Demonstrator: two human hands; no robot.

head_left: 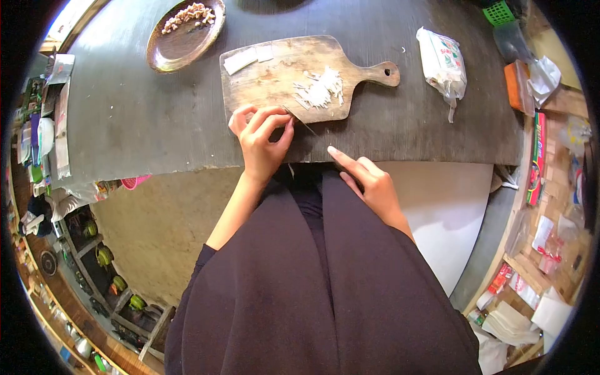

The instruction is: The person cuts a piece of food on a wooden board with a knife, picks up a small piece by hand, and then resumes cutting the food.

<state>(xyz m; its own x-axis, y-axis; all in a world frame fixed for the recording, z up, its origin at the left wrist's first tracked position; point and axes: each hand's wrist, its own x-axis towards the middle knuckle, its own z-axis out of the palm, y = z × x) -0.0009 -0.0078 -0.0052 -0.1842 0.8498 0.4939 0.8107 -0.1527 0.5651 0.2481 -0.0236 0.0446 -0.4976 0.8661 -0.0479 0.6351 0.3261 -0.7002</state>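
Observation:
A wooden cutting board (269, 81) lies on the dark table, its handle pointing right. A heap of thin white strips (320, 89) sits on its right half, and flat white pieces (240, 60) lie at its upper left corner. At the board's front edge, my left hand (264, 140) is closed in a pinch, thumb and forefinger at the far end of a thin knife blade (307, 127). My right hand (372, 184) is curled with its forefinger stretched along the knife's line; the handle is hidden in that hand against dark cloth.
A brown oval plate (178, 50) with small diced pieces (187, 17) stands at the upper left. To the right lies a white plastic packet (441, 62). An orange container (519, 87) and a long red-green box (536, 159) line the right side. The table's front edge (206, 167) runs before my body.

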